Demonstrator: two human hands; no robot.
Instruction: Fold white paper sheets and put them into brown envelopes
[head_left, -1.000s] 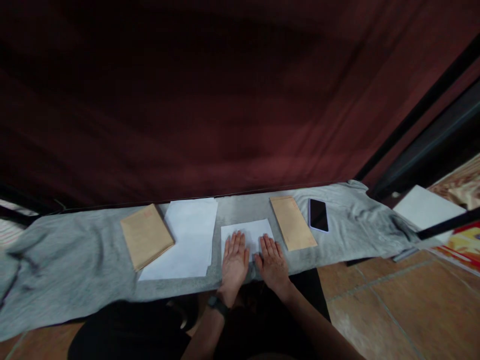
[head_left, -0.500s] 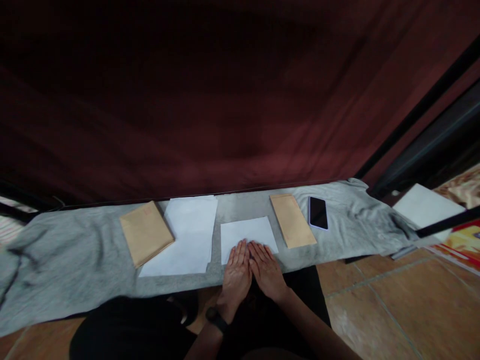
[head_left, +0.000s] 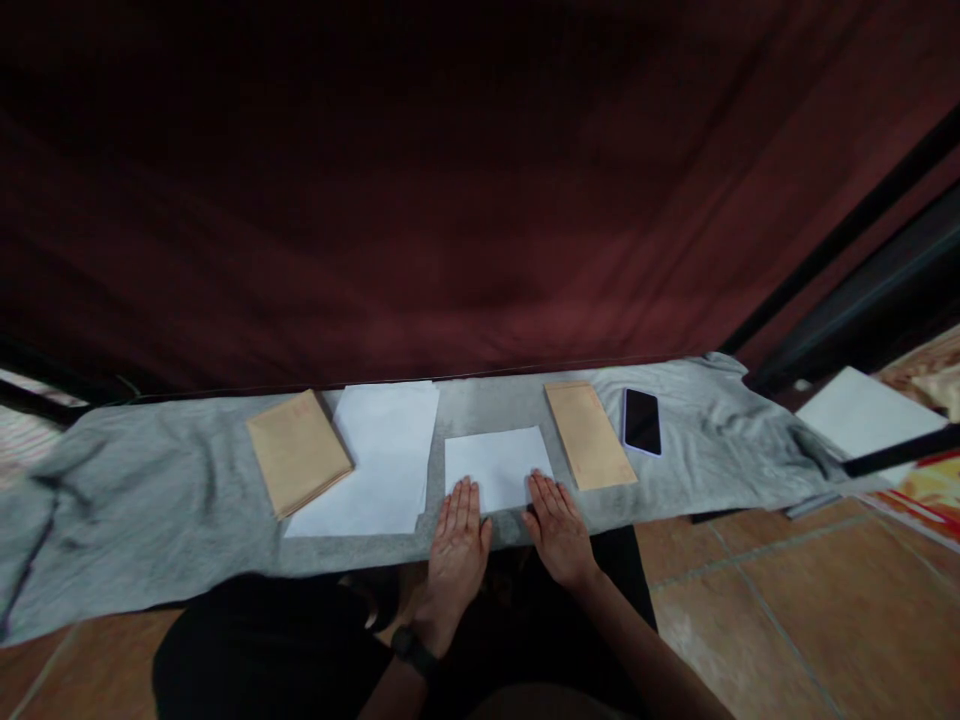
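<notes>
A small white sheet of paper, seemingly folded, lies flat on the grey cloth in front of me. My left hand rests palm down with its fingertips on the sheet's near left corner. At the near right corner, my right hand lies flat too, fingers stretched out. Just right of the paper is a single brown envelope. To the left sits a stack of larger white paper, partly covered by a pile of brown envelopes.
Grey cloth covers the long narrow surface, and a dark red curtain hangs behind it. A phone lies right of the single envelope. Beyond the right end are a white flat item and a red-yellow printed item.
My hands were side by side at the middle of the paper's near edge. They have slid apart, left hand to the left corner, right hand to the right corner.
</notes>
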